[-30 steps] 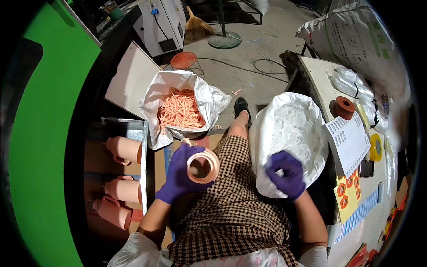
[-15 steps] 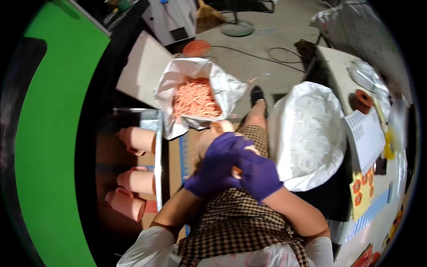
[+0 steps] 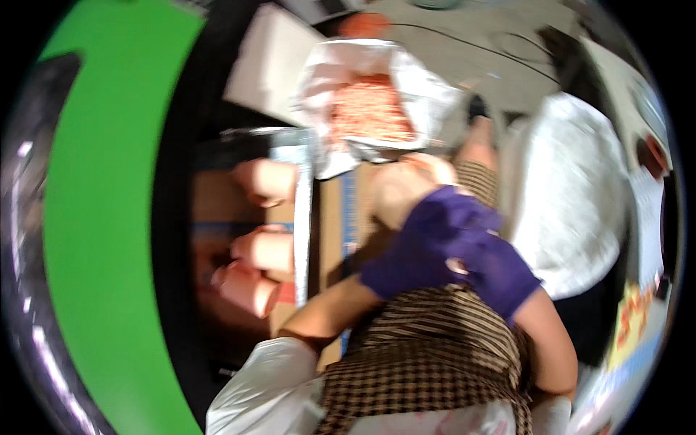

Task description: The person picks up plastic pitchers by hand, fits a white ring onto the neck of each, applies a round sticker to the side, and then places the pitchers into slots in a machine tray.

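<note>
Both my hands wear purple gloves and are pressed together above my lap. My left hand (image 3: 409,259) has its fingers closed and reaches across toward the right one. My right hand (image 3: 502,272) is bent inward against it, its fingers closed too. A small peach-coloured bit shows between the gloves; the gloves and blur hide what it belongs to. Just beyond my fingers is a blurred peach-coloured rounded form, and I cannot tell whether I hold it. To the left, several peach-coloured jugs (image 3: 264,249) with handles lie on their sides in a box with a silvery edge (image 3: 304,210).
Ahead stands a white sack (image 3: 428,90) with small peach-coloured pieces (image 3: 370,109) inside. A second white sack (image 3: 573,196) with whitish contents is at my right, beside a table bearing papers (image 3: 647,217) and an orange-brown roll (image 3: 654,156). A green surface (image 3: 109,239) fills the far left.
The whole view has swung, so the surroundings sit farther right and higher, and more blurred. My hands stay together and have shifted slightly against each other.
</note>
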`<state>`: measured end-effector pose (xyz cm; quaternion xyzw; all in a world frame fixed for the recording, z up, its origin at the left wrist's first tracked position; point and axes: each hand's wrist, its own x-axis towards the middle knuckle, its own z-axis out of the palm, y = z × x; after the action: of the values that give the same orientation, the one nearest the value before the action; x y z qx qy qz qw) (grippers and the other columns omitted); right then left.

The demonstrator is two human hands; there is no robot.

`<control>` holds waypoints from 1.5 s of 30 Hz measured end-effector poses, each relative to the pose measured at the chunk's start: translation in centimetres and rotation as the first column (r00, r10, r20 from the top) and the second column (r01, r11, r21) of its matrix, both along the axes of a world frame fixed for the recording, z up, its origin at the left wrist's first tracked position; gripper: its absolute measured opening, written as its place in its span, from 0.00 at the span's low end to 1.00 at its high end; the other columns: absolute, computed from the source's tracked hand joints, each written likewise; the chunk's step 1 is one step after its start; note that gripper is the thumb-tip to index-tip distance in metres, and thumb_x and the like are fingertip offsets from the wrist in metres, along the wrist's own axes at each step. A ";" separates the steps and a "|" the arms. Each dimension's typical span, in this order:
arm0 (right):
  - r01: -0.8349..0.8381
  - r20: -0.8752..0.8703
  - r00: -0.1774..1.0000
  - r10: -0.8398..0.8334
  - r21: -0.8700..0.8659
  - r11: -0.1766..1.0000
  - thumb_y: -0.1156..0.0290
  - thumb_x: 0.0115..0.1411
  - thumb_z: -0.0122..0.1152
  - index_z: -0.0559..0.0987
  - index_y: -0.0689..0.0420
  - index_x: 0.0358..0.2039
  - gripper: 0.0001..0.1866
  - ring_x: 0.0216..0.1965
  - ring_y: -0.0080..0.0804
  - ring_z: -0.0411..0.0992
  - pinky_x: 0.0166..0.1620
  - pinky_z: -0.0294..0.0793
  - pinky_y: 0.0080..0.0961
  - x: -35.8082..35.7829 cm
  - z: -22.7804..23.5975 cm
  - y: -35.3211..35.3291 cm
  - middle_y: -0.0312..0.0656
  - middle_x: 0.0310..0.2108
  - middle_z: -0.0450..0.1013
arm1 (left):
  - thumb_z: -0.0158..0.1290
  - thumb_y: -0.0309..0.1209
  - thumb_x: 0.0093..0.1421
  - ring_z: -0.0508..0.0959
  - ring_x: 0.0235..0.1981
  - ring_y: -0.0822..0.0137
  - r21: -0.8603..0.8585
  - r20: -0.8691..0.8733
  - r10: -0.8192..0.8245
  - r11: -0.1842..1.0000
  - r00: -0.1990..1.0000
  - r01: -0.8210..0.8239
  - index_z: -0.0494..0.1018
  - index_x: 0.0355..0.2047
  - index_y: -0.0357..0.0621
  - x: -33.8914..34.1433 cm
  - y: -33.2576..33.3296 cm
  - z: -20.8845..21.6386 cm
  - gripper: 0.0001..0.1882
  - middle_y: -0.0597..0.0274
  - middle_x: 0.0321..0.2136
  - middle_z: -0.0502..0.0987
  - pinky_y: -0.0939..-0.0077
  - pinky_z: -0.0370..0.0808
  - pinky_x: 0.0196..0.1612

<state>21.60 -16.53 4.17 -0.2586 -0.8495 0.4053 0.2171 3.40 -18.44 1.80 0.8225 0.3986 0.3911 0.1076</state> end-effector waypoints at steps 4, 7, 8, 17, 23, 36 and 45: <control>0.142 0.030 0.990 -0.139 -0.256 0.956 0.80 0.58 0.61 0.80 0.61 0.51 0.18 0.40 0.44 0.77 0.46 0.76 0.32 5.1 3.1 -1.9 0.49 0.39 0.78 | 0.67 0.37 0.46 0.72 0.54 0.52 -0.170 -0.158 0.045 0.983 0.986 -0.072 0.70 0.50 0.42 0.1 -0.3 1.5 0.31 0.54 0.47 0.74 0.56 0.68 0.59; 0.571 -0.167 0.787 -0.594 -0.171 0.803 0.73 0.59 0.66 0.82 0.61 0.46 0.15 0.38 0.34 0.78 0.43 0.76 0.27 14.3 4.0 -4.8 0.47 0.41 0.79 | 0.74 0.35 0.39 0.74 0.53 0.54 -0.230 -0.022 0.117 0.966 0.993 -0.119 0.71 0.50 0.44 -1.4 -0.3 3.1 0.37 0.59 0.47 0.75 0.54 0.65 0.63; 0.735 -0.113 0.659 -0.744 -0.112 0.668 0.73 0.59 0.65 0.83 0.62 0.44 0.13 0.36 0.33 0.78 0.41 0.76 0.26 17.7 3.2 -6.9 0.46 0.37 0.79 | 0.75 0.36 0.37 0.74 0.53 0.54 -0.022 -0.158 0.182 0.982 0.971 -0.188 0.70 0.51 0.43 -1.2 -0.9 4.7 0.39 0.58 0.47 0.76 0.52 0.64 0.64; 0.954 0.448 0.283 -0.848 -0.038 0.298 0.65 0.57 0.68 0.84 0.57 0.40 0.12 0.36 0.42 0.75 0.41 0.75 0.34 20.6 0.9 -20.8 0.46 0.34 0.74 | 0.59 0.47 0.55 0.73 0.55 0.64 0.122 -0.471 -0.576 0.708 0.668 0.696 0.73 0.51 0.62 8.9 -0.8 5.8 0.23 0.67 0.48 0.75 0.47 0.56 0.67; 0.993 0.444 0.109 -0.889 -0.011 0.116 0.67 0.56 0.67 0.86 0.55 0.37 0.09 0.35 0.42 0.72 0.40 0.73 0.34 17.9 -1.6 -21.1 0.47 0.32 0.71 | 0.52 0.36 0.63 0.71 0.59 0.76 0.238 -0.605 -0.609 0.476 0.513 0.846 0.67 0.60 0.79 11.4 -0.3 -3.3 0.25 0.78 0.56 0.71 0.51 0.60 0.67; 0.746 0.155 0.381 -0.911 0.531 0.402 0.70 0.49 0.70 0.80 0.55 0.32 0.10 0.37 0.43 0.68 0.40 0.68 0.37 14.5 6.6 -15.9 0.41 0.33 0.67 | 0.42 0.37 0.71 0.64 0.65 0.66 0.703 -0.662 0.380 0.016 0.646 0.711 0.56 0.67 0.47 11.0 -0.5 -5.5 0.26 0.62 0.61 0.67 0.56 0.56 0.72; 0.788 -0.024 0.371 -0.928 -0.520 0.328 0.69 0.59 0.70 0.83 0.64 0.29 0.10 0.25 0.17 0.67 0.30 0.68 0.19 21.0 -0.4 1.8 0.33 0.22 0.75 | 0.50 0.33 0.65 0.67 0.64 0.71 0.272 -0.653 -0.533 0.499 0.539 0.823 0.53 0.71 0.71 11.1 -0.9 -5.4 0.35 0.75 0.66 0.65 0.64 0.65 0.67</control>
<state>42.57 -14.68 3.75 -0.6449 -0.4168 0.4334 0.4717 14.52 -19.36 -3.63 0.9738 -0.0920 0.1881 -0.0883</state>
